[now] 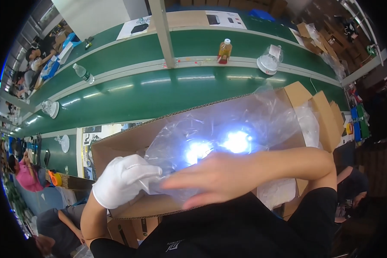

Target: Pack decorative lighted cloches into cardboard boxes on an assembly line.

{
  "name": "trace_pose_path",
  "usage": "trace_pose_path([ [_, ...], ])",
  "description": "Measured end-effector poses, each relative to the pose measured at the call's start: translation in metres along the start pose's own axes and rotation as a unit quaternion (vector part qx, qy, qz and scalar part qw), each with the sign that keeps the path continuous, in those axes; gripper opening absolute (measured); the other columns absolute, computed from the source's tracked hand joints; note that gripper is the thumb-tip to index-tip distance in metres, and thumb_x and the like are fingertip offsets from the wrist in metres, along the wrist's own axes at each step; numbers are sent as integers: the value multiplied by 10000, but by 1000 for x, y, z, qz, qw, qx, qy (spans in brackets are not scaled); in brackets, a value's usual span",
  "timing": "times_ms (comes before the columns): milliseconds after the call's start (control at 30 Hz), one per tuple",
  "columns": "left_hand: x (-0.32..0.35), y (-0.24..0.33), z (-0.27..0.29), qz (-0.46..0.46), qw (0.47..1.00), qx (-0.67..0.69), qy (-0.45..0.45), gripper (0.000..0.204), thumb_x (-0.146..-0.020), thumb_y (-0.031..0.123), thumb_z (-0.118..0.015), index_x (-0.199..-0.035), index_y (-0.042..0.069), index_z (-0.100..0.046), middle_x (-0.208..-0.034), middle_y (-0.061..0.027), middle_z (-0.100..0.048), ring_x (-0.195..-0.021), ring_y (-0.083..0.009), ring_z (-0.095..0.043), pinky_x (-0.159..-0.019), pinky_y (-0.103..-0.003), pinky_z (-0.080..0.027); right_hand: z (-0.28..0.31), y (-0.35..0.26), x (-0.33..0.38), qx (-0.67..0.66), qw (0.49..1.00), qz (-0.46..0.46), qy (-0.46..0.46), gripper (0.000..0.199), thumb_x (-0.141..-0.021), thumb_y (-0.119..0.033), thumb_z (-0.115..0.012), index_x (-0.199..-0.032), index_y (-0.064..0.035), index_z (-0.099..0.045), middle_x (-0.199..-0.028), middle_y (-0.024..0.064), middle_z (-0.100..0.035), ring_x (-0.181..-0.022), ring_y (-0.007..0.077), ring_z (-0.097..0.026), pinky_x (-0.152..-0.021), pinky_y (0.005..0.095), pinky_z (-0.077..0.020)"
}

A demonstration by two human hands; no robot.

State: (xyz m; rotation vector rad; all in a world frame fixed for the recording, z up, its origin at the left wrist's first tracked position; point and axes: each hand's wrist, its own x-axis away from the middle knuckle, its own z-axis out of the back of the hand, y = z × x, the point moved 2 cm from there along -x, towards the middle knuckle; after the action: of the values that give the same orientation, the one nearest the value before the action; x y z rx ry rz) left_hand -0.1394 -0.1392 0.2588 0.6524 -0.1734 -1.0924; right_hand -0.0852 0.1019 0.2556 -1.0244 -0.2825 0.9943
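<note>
A long open cardboard box (133, 139) lies in front of me with a clear plastic bag (170, 135) spread inside it. My left hand (127, 178), in a white glove, is closed on the bag's near-left edge, fingertips pinching the film. Bare and slightly blurred, my right hand (217, 174) reaches across from the right with its fingers stretched out over the bag, close to the left fingertips. Two bright white glows (237, 142) on or in the bag wash out what lies there; whether they are lamps or reflections I cannot tell.
Beyond the box runs a green conveyor belt (129, 103). A drink bottle (224, 51) and a clear domed item (270, 60) stand on its far ledge; a water bottle (83, 73) is farther left. A metal post (161, 32) rises behind. Other people sit or work at left and right.
</note>
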Motion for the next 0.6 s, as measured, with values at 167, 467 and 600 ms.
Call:
trace_pose_path([
  [167, 13, -21, -1, 35, 996, -69, -46, 223, -696, 57, -735, -889, 142, -664, -844, -32, -608, -753, -264, -634, -618, -388, -519, 64, 42, 65, 504, 854, -115, 53, 324, -789, -271, -743, -1018, -62, -650, -1352, 116, -540, -1264, 245, -503, -906, 392, -469],
  [467, 30, -41, -17, 92, 968, -186, -140, 173, -817, 246, -714, -839, 95, -634, -869, -62, -621, -818, -283, -631, -676, -402, -532, 32, 99, 108, 467, 851, -225, -86, 667, -736, -258, -795, -1305, -45, -519, -1257, 151, -583, -1153, 286, -586, -871, 406, -525],
  [600, 44, -55, -33, 166, 917, -261, -253, 223, -849, 294, -676, -868, 75, -640, -889, -105, -625, -860, -302, -633, -703, -421, -542, 44, 128, 116, 404, 823, -349, -193, 605, -752, -205, -783, -1276, -36, -532, -1073, 198, -665, -1013, 328, -660, -818, 432, -549],
])
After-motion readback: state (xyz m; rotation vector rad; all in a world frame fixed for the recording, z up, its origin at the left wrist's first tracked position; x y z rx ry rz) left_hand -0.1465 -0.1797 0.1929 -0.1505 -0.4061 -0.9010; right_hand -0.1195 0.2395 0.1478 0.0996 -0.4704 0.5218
